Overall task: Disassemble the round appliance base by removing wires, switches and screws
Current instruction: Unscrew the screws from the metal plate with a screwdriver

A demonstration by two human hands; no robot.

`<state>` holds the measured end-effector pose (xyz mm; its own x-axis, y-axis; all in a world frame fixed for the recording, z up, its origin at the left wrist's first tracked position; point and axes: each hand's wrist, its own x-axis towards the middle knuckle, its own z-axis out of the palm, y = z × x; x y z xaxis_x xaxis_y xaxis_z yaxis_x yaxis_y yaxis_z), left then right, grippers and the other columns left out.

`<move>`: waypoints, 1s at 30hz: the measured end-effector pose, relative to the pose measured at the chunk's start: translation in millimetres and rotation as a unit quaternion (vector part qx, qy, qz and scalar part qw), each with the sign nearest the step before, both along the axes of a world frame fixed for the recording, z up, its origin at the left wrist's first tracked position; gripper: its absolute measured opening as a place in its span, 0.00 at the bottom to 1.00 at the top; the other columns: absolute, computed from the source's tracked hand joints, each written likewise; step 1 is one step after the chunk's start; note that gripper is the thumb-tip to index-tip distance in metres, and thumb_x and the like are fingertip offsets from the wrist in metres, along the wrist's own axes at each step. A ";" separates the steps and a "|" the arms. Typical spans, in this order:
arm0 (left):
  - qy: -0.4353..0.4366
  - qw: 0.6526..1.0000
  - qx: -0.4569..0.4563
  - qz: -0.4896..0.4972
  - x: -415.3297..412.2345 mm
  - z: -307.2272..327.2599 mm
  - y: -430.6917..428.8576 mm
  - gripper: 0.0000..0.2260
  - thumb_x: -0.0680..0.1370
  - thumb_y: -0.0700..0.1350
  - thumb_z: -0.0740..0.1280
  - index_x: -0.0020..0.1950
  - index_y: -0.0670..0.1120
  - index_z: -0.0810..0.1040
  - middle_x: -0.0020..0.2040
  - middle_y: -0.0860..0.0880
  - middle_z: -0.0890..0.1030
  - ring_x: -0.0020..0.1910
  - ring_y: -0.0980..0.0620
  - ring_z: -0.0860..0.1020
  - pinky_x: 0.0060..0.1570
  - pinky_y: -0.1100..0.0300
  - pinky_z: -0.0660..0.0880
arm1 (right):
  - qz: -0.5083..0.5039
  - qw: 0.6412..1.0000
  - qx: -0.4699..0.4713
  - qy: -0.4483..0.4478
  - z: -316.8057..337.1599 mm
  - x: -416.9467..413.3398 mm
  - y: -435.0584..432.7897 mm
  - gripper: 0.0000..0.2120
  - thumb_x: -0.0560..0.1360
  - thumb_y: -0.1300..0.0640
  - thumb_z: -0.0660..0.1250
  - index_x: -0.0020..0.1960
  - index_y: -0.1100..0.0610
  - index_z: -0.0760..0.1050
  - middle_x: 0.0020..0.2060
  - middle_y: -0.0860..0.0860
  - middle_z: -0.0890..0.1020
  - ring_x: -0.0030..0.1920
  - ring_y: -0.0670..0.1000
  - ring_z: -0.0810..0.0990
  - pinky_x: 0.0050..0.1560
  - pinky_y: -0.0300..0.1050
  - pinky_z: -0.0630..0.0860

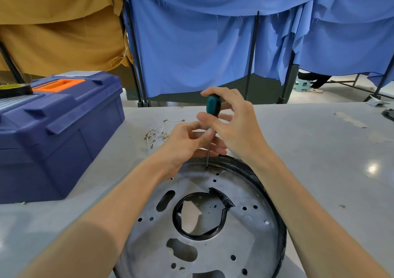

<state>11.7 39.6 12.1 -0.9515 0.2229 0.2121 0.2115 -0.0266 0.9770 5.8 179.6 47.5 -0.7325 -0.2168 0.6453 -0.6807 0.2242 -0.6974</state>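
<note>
Round appliance base [245, 230] flat on tabletop [319, 149]. Right hand [232, 126] clamps screwdriver [213, 107] handle, held upright for torque. Left hand [187, 143] pinches shaft, steadying tip on screw [206, 168] near far rim. Loose wires [157, 134] beyond.

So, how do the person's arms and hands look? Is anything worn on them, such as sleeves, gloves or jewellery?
Both arms are bare. The left forearm and the right forearm show no sleeve as far as the picture's lower edge. The left hand and the right hand have no gloves, and no ring, watch or bracelet is visible. No tattoos or marks can be seen.
</note>
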 end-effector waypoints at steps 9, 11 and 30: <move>0.008 0.999 -0.022 -0.026 1.8 -0.6 1.6 0.13 0.82 0.47 0.60 0.63 0.43 0.75 0.47 0.43 0.85 0.47 0.43 0.84 0.52 0.53 0.80 | 0.004 1.000 0.005 -0.007 2.6 0.1 2.1 0.22 0.74 0.67 0.69 0.65 0.51 0.75 0.50 0.51 0.81 0.46 0.48 0.79 0.51 0.49 0.79; 0.009 1.000 -0.028 -0.012 0.1 -1.3 2.3 0.12 0.81 0.46 0.63 0.61 0.42 0.76 0.46 0.42 0.85 0.46 0.43 0.84 0.52 0.52 0.81 | 0.014 1.000 -0.003 -0.014 2.3 1.2 1.6 0.17 0.75 0.66 0.69 0.62 0.54 0.76 0.48 0.50 0.81 0.48 0.52 0.80 0.53 0.54 0.79; -0.006 1.000 0.001 -0.014 1.2 -1.6 0.0 0.17 0.77 0.52 0.65 0.56 0.39 0.74 0.47 0.39 0.85 0.48 0.39 0.84 0.52 0.50 0.80 | -0.005 1.000 -0.013 -0.009 4.3 1.3 3.1 0.18 0.73 0.63 0.72 0.61 0.51 0.79 0.48 0.49 0.79 0.45 0.45 0.77 0.54 0.50 0.78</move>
<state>12.9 39.6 10.5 -0.9473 0.2490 0.2016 0.1994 -0.0343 0.9793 7.1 182.7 51.9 -0.7457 -0.1926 0.6379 -0.6663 0.2132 -0.7145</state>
